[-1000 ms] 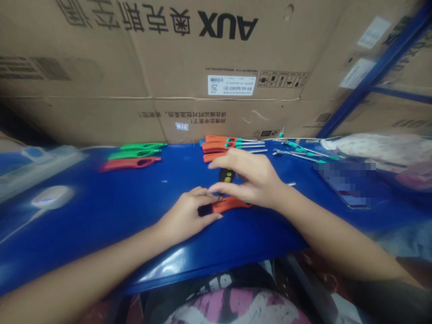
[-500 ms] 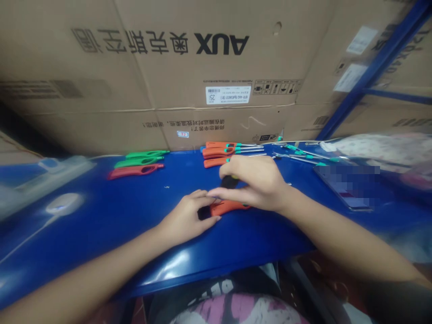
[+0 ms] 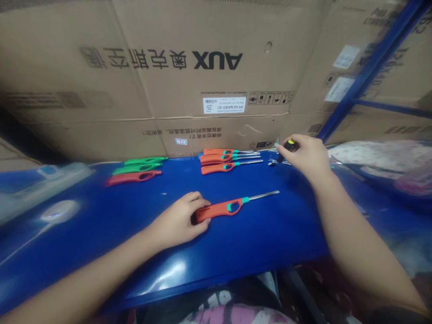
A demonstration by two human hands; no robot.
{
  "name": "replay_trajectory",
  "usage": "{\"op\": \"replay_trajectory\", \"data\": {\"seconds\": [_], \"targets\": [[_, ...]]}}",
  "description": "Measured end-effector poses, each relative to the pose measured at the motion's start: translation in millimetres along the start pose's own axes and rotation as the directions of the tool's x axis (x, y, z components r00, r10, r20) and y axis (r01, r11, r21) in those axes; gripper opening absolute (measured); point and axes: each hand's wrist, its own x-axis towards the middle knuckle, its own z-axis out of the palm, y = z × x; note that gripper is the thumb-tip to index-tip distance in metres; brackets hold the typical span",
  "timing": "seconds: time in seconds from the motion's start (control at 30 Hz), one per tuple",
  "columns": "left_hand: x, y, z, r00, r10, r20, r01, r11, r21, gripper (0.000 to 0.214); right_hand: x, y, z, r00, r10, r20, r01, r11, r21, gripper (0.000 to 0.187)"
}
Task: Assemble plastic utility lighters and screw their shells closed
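My left hand [image 3: 180, 218] grips the butt end of an orange long-nosed lighter [image 3: 219, 209], thumb on the near side and fingers on the far side. This lighter lies on the blue table with its teal collar and metal tube pointing right. My right hand [image 3: 308, 155] is raised at the back right, closed around what looks like a short screwdriver [image 3: 289, 145] with a black handle and yellow end. Its tip is over small metal parts [image 3: 272, 163], too blurred to make out. Several similar orange lighters [image 3: 216, 169] lie at the back, left of my right hand.
Green lighter bodies [image 3: 137, 168] and a red one [image 3: 133, 178], without tubes, lie at the back left. A white round object with a cord [image 3: 59, 211] is on the far left. A large cardboard box [image 3: 151, 90] walls off the back; patterned cloth [image 3: 367, 159] lies right.
My right hand has moved up and right with the screwdriver, away from the lighter, uncovering its trigger and tube. My left hand keeps hold of the lighter, and the view has shifted slightly.
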Motion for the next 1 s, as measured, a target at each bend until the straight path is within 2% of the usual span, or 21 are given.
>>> {"op": "replay_trajectory", "data": {"seconds": [0.17,0.23,0.3,0.37,0.43,0.53,0.63,0.7,1.0], "targets": [[0,-3,2.8,1.0,-0.018,-0.002,0.018,1.0,-0.006,0.03,1,3,6,0.995,0.078,0.064,-0.073,0.995,-0.065,0.028],[0,-3,2.9,1.0,-0.026,0.001,0.026,1.0,-0.002,0.032,1,3,5,0.984,0.109,0.139,-0.089,0.986,-0.138,0.032],[-1,-2,2.8,0.999,-0.032,0.001,0.032,0.999,0.008,0.035,2,4,6,0.955,0.143,0.261,-0.087,0.973,-0.215,0.035],[-2,-2,2.7,0.999,-0.035,0.001,0.035,0.999,0.019,0.036,2,7,8,0.887,0.186,0.423,-0.061,0.954,-0.293,0.035],[-2,-2,3.0,0.999,-0.032,-0.003,0.032,0.999,0.026,0.036,2,10,13,0.788,0.221,0.574,-0.014,0.94,-0.342,0.032],[-3,-1,3.9,1.0,-0.029,-0.01,0.03,0.999,0.032,0.035,0,13,23,0.661,0.223,0.717,0.041,0.943,-0.331,0.027],[-3,-2,4.1,0.999,-0.032,-0.008,0.032,0.999,0.036,0.034,-2,12,31,0.585,0.209,0.784,0.046,0.956,-0.289,0.029],[-4,-1,3.3,0.999,-0.035,-0.001,0.035,0.998,0.043,0.034,-3,11,35,0.557,0.201,0.806,0.041,0.962,-0.269,0.032],[-4,1,0.4,0.999,-0.033,0.038,0.031,0.997,0.066,0.032,3,27,44,0.509,0.268,0.818,-0.012,0.952,-0.305,0.028]]}}
